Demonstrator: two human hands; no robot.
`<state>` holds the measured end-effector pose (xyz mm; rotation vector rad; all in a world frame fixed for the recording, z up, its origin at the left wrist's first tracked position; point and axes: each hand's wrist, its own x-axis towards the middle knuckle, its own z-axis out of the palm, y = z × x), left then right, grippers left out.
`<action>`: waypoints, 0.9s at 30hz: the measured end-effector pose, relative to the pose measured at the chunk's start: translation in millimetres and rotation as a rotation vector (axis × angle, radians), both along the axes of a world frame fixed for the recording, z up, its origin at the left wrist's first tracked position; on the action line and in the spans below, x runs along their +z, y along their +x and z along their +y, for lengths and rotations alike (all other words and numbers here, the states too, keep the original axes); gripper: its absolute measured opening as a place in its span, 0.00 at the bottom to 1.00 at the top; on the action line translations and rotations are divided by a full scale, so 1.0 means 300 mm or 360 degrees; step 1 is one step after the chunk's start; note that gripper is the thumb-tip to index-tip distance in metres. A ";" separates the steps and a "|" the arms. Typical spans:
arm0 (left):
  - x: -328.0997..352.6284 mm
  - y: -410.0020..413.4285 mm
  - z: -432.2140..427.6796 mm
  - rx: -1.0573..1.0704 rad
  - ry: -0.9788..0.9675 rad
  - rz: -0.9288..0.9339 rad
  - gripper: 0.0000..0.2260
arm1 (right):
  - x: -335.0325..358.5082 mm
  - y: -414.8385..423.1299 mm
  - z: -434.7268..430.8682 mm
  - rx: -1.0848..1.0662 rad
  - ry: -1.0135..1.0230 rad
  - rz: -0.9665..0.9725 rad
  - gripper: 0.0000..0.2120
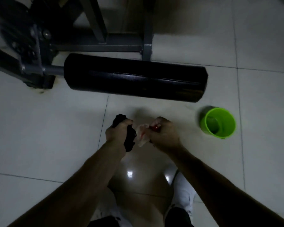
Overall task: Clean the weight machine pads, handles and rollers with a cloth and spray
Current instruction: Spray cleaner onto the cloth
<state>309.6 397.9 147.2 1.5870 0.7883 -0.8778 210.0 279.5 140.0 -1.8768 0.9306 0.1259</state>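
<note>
A long black foam roller of the weight machine juts out horizontally just above the floor, ahead of my hands. My left hand is closed around a bunched black cloth that hangs below the fist. My right hand grips a small spray bottle with a pale body and a red top, its nozzle turned toward the cloth. Both hands are close together, well short of the roller.
The machine's grey steel frame and pivot bracket stand at the upper left. A green plastic cup sits on the white tiled floor to the right. My white shoe is below my hands.
</note>
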 end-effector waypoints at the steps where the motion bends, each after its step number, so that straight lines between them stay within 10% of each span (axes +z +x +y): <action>1: 0.072 -0.015 -0.014 -0.0043 0.0017 0.0010 0.06 | 0.084 -0.029 -0.006 -0.0016 -0.0036 0.0001 0.10; 9: 0.695 -0.072 -0.122 -0.0358 0.0106 -0.0131 0.07 | 0.858 -0.233 -0.044 0.0147 -0.0795 -0.0402 0.23; 14: 1.108 -0.080 -0.165 -0.0507 -0.0155 0.0057 0.19 | 1.351 -0.260 -0.053 -0.0163 -0.0572 -0.0497 0.32; 18: 1.459 -0.116 -0.149 -0.0537 -0.0251 -0.0023 0.13 | 1.656 -0.258 -0.011 -0.0480 -0.0218 -0.0675 0.16; 24: 1.965 -0.193 0.012 -0.0610 -0.0573 0.0079 0.13 | 2.079 -0.285 0.135 0.0134 -0.0220 -0.0838 0.48; 27: 2.155 -0.165 0.108 -0.0630 -0.0583 -0.0088 0.09 | 2.240 -0.203 0.196 0.0146 -0.0235 -0.0958 0.43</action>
